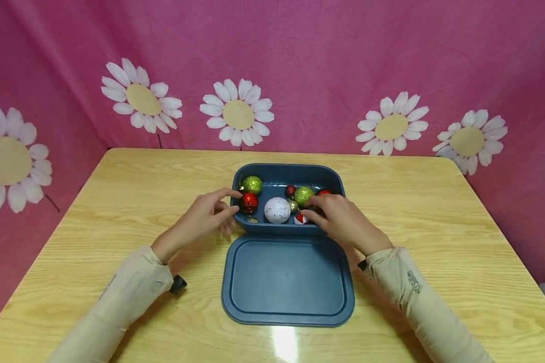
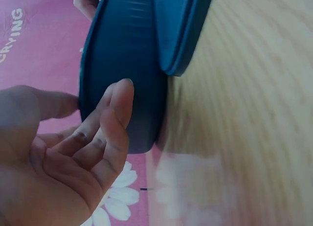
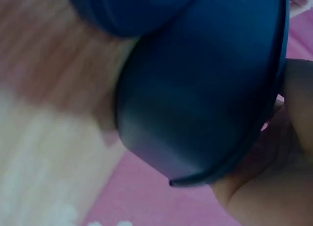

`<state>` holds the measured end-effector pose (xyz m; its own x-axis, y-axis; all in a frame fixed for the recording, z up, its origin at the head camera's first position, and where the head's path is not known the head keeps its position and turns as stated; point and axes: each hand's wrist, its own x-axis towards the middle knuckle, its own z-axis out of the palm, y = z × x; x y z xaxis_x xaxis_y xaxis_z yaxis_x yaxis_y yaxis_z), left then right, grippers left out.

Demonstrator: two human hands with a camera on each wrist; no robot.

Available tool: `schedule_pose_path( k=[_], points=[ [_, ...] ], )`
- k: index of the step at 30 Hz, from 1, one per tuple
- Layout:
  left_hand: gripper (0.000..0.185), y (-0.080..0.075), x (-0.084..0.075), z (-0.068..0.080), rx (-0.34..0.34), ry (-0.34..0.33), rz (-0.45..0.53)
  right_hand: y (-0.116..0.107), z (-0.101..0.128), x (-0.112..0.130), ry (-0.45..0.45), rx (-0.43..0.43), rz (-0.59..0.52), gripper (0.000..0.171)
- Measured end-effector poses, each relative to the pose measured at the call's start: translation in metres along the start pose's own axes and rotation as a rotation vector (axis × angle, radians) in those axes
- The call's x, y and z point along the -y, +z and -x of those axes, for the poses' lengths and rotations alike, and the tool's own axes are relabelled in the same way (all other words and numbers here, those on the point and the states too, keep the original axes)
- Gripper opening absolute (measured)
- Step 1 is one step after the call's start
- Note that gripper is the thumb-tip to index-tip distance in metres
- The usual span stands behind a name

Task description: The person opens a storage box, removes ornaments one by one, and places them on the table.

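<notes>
A dark blue rectangular box holds several round ornaments. My left hand is at its left end, fingers loosely bent, with index finger and thumb right at the rim beside a shiny red ball. In the left wrist view the other fingers lie along the outer wall. My right hand reaches over the near right rim. Its thumb and index fingertips are close to a glittery green ball and a red-and-white ball; its other fingers are hidden, so I cannot tell whether they grip anything.
A speckled white ball, another green ball, a small dark red ball and a gold ball lie in the box. The flat blue lid lies in front of it on the wooden table. A pink flowered cloth hangs behind.
</notes>
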<state>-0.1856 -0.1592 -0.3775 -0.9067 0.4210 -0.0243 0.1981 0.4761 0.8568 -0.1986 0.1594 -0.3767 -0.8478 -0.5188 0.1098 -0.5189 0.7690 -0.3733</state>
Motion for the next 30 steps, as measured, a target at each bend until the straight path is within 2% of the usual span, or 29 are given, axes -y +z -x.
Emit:
schedule_pose_path(
  k=[5,10,13,16,20,26,30],
  points=[
    [0.035,0.004,0.003,-0.001,0.02,-0.032,-0.009,0.005,0.001,-0.004,0.018,0.032,-0.058,0.027],
    [0.039,0.004,0.003,-0.002,0.016,-0.024,0.008,0.002,0.002,-0.007,0.034,0.031,-0.113,0.027],
    [0.045,0.002,0.005,-0.002,0.028,-0.039,0.078,0.001,0.001,-0.007,0.03,0.039,-0.135,0.026],
    [0.05,-0.001,0.009,-0.002,0.05,-0.056,0.199,0.0,0.001,-0.009,0.019,0.04,-0.159,0.024],
    [0.05,-0.005,0.013,-0.004,0.072,-0.068,0.311,-0.002,0.0,-0.01,0.009,0.041,-0.223,0.021],
    [0.046,-0.007,0.014,-0.005,0.097,-0.068,0.368,-0.009,-0.001,-0.015,-0.003,0.042,-0.335,0.024],
    [0.046,-0.007,0.015,-0.003,0.114,-0.07,0.381,-0.014,-0.001,-0.023,0.017,0.02,-0.466,0.025]
  ],
)
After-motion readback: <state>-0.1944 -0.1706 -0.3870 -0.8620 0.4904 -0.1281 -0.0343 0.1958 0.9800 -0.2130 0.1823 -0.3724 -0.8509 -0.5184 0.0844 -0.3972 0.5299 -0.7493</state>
